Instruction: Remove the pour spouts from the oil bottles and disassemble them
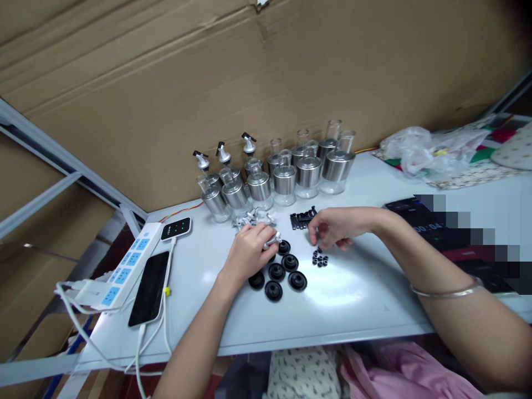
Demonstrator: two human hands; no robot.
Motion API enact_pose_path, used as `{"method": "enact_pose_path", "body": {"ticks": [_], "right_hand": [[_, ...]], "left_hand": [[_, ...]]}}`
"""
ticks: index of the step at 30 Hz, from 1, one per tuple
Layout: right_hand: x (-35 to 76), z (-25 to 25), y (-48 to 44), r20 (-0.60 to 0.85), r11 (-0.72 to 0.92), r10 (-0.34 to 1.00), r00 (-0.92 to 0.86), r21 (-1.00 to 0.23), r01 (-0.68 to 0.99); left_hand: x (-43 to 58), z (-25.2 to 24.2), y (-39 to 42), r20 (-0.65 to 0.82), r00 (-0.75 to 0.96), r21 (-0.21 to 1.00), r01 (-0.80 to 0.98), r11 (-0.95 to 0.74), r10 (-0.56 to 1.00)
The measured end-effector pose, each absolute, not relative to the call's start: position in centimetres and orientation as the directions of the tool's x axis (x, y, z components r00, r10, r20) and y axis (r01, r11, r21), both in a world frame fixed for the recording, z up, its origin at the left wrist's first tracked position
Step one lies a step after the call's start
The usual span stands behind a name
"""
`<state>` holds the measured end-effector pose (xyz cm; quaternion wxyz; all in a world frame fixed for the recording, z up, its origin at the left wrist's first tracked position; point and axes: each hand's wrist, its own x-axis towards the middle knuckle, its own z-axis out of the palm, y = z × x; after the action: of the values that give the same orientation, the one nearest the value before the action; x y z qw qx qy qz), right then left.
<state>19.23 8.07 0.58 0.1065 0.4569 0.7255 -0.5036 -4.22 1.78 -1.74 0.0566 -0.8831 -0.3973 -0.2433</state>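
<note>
My left hand [247,249] is closed on a small silver-grey spout part [273,240], held between thumb and fingers above the black round caps [276,271]. Several of these caps lie spread on the table beside and under that hand. Just behind it is a pile of silver-grey spout parts [254,218]. My right hand [332,230] reaches down with bent fingers apart, its fingertips at a cluster of small black rings [320,259]. Whether a fingertip touches the topmost ring is hard to make out. Beyond the right hand lie black lever-like pieces [302,218].
Glass bottles with steel sleeves [285,180] stand in rows at the back; three at the left carry pourer spouts [223,152]. A power strip [128,266], a phone [149,288] and cables lie left. A dark timer screen [440,233] and plastic bags [432,149] are right.
</note>
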Motion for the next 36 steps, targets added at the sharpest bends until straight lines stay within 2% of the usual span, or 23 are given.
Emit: {"method": "enact_pose_path", "body": {"ticks": [14, 28, 36], "right_hand": [[19.3, 0.3, 8.1, -0.661, -0.049, 0.567, -0.491, -0.622, 0.781], [19.4, 0.0, 8.2, -0.653, -0.014, 0.549, -0.522, -0.632, 0.775], [19.8, -0.9, 8.5, -0.647, -0.067, 0.504, -0.572, -0.690, 0.721]], "left_hand": [[-4.3, -1.9, 1.9, 0.479, 0.568, 0.098, 0.723, -0.684, 0.670], [-4.1, -1.7, 1.7, 0.461, 0.561, 0.110, 0.733, -0.671, 0.688], [-4.2, -1.8, 1.8, 0.467, 0.563, 0.111, 0.727, -0.677, 0.682]]}}
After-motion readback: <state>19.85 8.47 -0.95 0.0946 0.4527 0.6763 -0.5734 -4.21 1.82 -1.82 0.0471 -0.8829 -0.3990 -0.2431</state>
